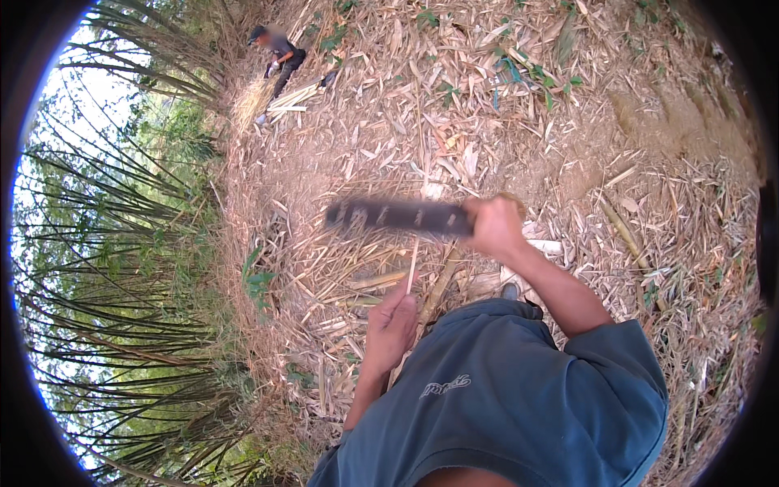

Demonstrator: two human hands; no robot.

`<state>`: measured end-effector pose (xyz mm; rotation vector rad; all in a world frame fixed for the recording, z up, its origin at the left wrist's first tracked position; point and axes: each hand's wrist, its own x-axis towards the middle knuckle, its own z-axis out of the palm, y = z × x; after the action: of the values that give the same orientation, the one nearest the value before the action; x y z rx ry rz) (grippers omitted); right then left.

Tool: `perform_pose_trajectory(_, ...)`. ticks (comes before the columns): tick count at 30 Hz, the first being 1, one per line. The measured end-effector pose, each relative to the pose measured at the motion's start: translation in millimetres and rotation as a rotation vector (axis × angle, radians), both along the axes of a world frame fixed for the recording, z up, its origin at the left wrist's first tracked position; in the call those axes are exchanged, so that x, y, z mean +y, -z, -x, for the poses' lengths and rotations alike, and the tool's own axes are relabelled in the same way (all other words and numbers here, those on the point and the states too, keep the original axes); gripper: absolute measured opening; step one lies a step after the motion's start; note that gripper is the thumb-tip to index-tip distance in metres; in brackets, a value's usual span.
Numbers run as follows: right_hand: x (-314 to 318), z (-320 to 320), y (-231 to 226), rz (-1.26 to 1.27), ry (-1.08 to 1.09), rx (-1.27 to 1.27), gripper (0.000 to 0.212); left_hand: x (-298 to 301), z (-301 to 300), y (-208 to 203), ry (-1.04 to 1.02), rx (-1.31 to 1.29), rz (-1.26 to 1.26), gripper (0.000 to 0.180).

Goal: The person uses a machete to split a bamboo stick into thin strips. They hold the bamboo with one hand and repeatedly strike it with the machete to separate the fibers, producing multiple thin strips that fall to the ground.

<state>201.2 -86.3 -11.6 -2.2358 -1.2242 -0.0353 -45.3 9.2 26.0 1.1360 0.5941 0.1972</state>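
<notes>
The person's right grip (497,229), a bare hand, is closed around the near end of a broad dark blade (398,217). The blade points left, roughly level, and is blurred, with pale marks along its face. The left grip (393,326), lower and nearer the body, is curled tightly around a thin pale strip (412,268), thumb and fingers together. The strip rises almost upright from the fingertips toward the blade, which crosses in front of its line; whether the two touch I cannot tell.

Both are held above the ground (568,170), toward the middle of it, well in from its left edge. The ground is covered in dry husks and leaves. A pole (442,282) lies slanting just right of the left grip, and another pole (623,231) lies farther toward the right edge of the ground. The person's blue-green shirt (519,390) fills the near edge, with pale lettering on the chest.

Near the far left corner of the ground a co-worker (286,57) in dark clothes and a cap bends beside a pile of pale lengths (290,102). Leafy bamboo stems (122,268) line the left edge. A teal scrap (510,69) lies toward the far edge, beside green leaves.
</notes>
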Motion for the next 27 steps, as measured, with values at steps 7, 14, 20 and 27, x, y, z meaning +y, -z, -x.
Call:
perform_pose_trajectory(7,-17,28,7,-0.18,-0.293,-0.136,0.007,8,14,73,0.081,0.109,-0.44,0.043)
perform_pose_trajectory(14,-15,-23,2,0.169,0.196,0.278,0.018,-7,6,10,0.068,0.103,-0.251,0.042)
perform_pose_trajectory(20,-17,8,10,-0.101,-0.275,-0.133,0.021,-6,0,22,0.026,0.148,-0.469,0.042)
perform_pose_trajectory(27,-16,-16,16,0.337,0.047,0.127,0.022,-11,0,-4,0.094,0.179,-0.309,0.041)
